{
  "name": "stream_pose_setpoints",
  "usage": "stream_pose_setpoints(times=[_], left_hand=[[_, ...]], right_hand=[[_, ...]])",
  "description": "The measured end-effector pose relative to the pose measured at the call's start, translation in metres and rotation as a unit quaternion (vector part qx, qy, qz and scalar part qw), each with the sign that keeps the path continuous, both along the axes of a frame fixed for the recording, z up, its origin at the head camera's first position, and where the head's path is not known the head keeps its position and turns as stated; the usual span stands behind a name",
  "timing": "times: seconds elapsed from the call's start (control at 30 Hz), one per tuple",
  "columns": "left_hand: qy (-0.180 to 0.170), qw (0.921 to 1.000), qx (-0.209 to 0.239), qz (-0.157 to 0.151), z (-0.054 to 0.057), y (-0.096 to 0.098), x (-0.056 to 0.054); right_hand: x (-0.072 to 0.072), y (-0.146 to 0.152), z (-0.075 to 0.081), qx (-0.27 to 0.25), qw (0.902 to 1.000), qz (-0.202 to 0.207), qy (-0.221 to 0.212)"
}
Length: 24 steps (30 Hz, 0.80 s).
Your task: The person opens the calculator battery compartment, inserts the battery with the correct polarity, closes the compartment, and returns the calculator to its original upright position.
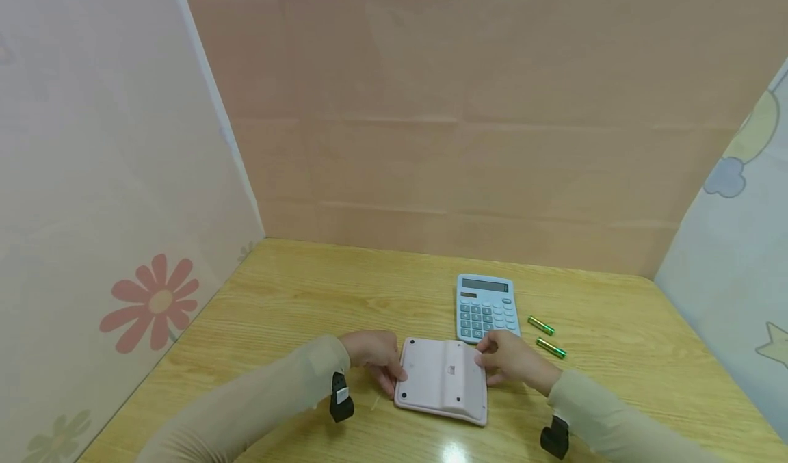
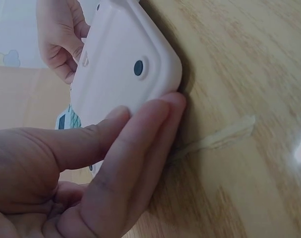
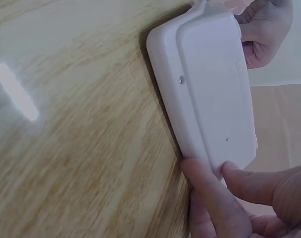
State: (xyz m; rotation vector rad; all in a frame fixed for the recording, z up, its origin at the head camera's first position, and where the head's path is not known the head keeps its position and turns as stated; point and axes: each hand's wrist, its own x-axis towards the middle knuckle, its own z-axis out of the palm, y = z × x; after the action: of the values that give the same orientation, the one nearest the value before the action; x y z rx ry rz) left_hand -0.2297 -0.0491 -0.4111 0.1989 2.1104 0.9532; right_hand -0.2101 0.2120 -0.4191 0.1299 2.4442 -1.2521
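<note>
A pale pink calculator (image 1: 426, 374) lies back side up on the wooden table, showing dark round rubber feet and a raised ridge. My left hand (image 1: 377, 357) pinches its left edge, thumb on the back and fingers at the side. On the opposite edge, my right hand (image 1: 512, 362) pinches the far right part between thumb and fingers. The right wrist view shows a small screw hole in the side of the calculator (image 3: 214, 84). Its keys and display face down, hidden. Just beyond it lies a light blue calculator (image 1: 486, 306), face up.
Two green and gold batteries, one (image 1: 541, 325) behind the other (image 1: 550, 348), lie right of the blue calculator. A strip of clear tape (image 2: 219, 136) sticks to the table near my left hand. Papered walls (image 1: 455, 121) stand behind and at both sides.
</note>
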Motion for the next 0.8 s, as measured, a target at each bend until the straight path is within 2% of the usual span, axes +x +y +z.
stream_pose_setpoints(times=[0.53,0.8], left_hand=[[0.003,1.0,-0.008,0.002,0.0,0.0038,0.0005],[0.008,0.9995,-0.031,0.008,0.002,0.0065,0.001]], right_hand=[[-0.0005,-0.0037,0.0013,0.041,0.999,0.015,0.013],[-0.0002,-0.0065,0.0052,0.067,0.9972,0.03,0.013]])
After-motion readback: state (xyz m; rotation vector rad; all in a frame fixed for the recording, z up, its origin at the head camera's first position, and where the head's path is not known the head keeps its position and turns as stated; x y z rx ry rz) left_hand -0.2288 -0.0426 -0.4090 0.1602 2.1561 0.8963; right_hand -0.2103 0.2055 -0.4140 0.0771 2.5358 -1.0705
